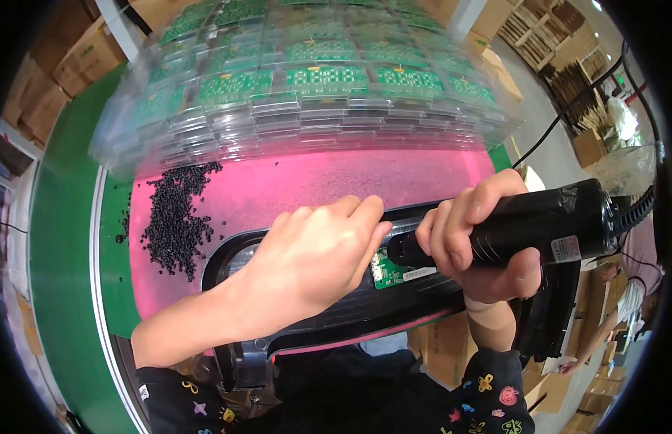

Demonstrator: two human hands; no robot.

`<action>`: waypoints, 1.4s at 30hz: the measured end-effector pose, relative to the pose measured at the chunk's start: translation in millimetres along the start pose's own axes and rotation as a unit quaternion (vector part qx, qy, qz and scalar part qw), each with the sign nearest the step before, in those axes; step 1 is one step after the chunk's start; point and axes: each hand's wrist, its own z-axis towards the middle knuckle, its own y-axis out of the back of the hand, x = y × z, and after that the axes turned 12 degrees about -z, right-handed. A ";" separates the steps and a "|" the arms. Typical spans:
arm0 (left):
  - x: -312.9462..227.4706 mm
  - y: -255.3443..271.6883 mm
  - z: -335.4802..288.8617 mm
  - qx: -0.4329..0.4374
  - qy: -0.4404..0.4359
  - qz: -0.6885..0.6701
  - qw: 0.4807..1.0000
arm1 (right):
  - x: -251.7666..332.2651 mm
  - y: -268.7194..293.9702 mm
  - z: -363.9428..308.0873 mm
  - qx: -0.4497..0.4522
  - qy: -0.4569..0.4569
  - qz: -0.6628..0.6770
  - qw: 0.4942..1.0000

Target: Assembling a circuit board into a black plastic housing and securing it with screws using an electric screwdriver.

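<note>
My right hand is wrapped round the thick black body of an electric screwdriver, which lies sideways with its narrower nose toward the left. Under that nose a small green circuit board with a white label sits inside a long black plastic housing. My left hand is over the housing, its fingers curled together close to the screwdriver's nose. Whatever those fingers hold is hidden behind the hand. The screwdriver's bit cannot be seen either.
A heap of small black screws lies at the left on the pink mat. Stacked clear plastic trays with green circuit boards stand at the back. A black cable hangs at the right. Another person's arm shows at far right.
</note>
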 end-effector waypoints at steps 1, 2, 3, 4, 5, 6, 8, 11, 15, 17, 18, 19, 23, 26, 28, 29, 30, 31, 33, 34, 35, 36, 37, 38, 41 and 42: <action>3.5 -0.9 -1.5 -0.002 -0.005 -0.007 1.000 | -1.9 -2.1 1.1 0.002 -0.007 0.000 1.000; 5.4 -1.3 -1.7 -0.004 -0.006 -0.010 1.000 | -0.1 -3.0 1.5 0.001 -0.014 -0.008 1.000; 7.6 -0.9 -2.1 0.005 -0.018 -0.017 1.000 | 0.7 -3.4 2.6 0.003 -0.015 -0.011 1.000; 9.3 0.0 -2.5 0.013 -0.030 -0.023 0.999 | 1.4 -3.5 4.3 0.021 -0.019 -0.016 0.999; 10.5 1.3 -2.7 0.011 -0.027 -0.024 0.999 | 0.5 -3.7 5.7 0.041 -0.024 -0.019 0.999; 11.0 3.4 -2.6 0.029 -0.031 -0.025 0.999 | 4.1 -6.4 7.8 0.048 -0.044 -0.001 0.998; 10.9 6.3 -4.0 0.045 -0.031 -0.024 0.998 | 5.0 -7.6 10.3 0.065 -0.065 0.001 0.996; 8.5 9.0 -4.9 0.052 -0.026 -0.019 0.998 | 2.9 3.0 11.8 0.113 -0.109 0.010 0.988; 6.1 9.2 -2.2 0.064 -0.015 -0.017 0.998 | -8.6 -4.8 15.3 0.084 -0.073 0.052 0.993; 10.0 5.1 -1.6 0.064 -0.010 -0.006 0.998 | -6.1 -6.5 14.0 0.094 -0.045 0.021 0.994; 13.9 2.1 -1.9 0.056 -0.023 -0.025 0.998 | -4.0 -6.6 9.9 0.054 -0.026 0.011 0.998; 17.7 -0.3 -2.1 0.048 -0.034 -0.044 0.997 | -3.4 -6.5 5.7 0.014 -0.008 0.002 1.000; 16.1 -1.6 3.1 0.042 -0.094 -0.188 0.977 | 9.5 16.6 -0.1 0.012 0.097 0.198 0.975; 10.7 1.0 6.4 0.055 -0.056 -0.264 0.961 | 25.0 24.2 -4.4 -0.004 0.133 0.195 0.972; 10.0 1.9 7.8 0.046 -0.060 -0.301 0.951 | 34.1 25.5 -7.4 -0.022 0.153 0.176 0.972; 10.2 2.8 8.2 0.049 -0.058 -0.287 0.955 | 35.9 25.1 -8.2 -0.028 0.166 0.177 0.970; 10.4 3.5 8.7 0.051 -0.057 -0.273 0.959 | 37.8 25.5 -8.6 -0.027 0.171 0.172 0.970; 10.7 3.8 9.4 0.054 -0.057 -0.259 0.963 | 39.9 24.5 -7.9 -0.029 0.171 0.171 0.970; 12.2 3.4 8.3 0.058 -0.077 -0.254 0.962 | 41.7 18.9 -5.1 -0.050 0.197 0.164 0.965; 12.9 2.7 7.6 0.061 -0.097 -0.252 0.961 | 40.6 17.7 -4.5 -0.051 0.203 0.176 0.962; 12.5 1.7 7.3 0.064 -0.098 -0.252 0.961 | 40.5 17.3 -4.4 -0.053 0.204 0.174 0.962; 12.0 0.5 7.0 0.058 -0.120 -0.251 0.959 | 40.7 16.9 -4.5 -0.047 0.203 0.174 0.962; 11.8 -0.7 7.1 0.053 -0.143 -0.251 0.956 | 41.0 16.5 -5.1 -0.041 0.203 0.174 0.963; 13.7 -3.1 7.9 0.056 -0.145 -0.252 0.955 | 40.4 16.0 -5.7 -0.047 0.206 0.172 0.962; 13.8 -2.1 7.9 0.078 -0.117 -0.258 0.956 | 38.7 12.0 -6.8 -0.040 0.204 0.171 0.963; 16.1 -2.2 7.0 0.077 -0.117 -0.259 0.956 | 36.4 11.0 -4.2 -0.019 0.206 0.177 0.962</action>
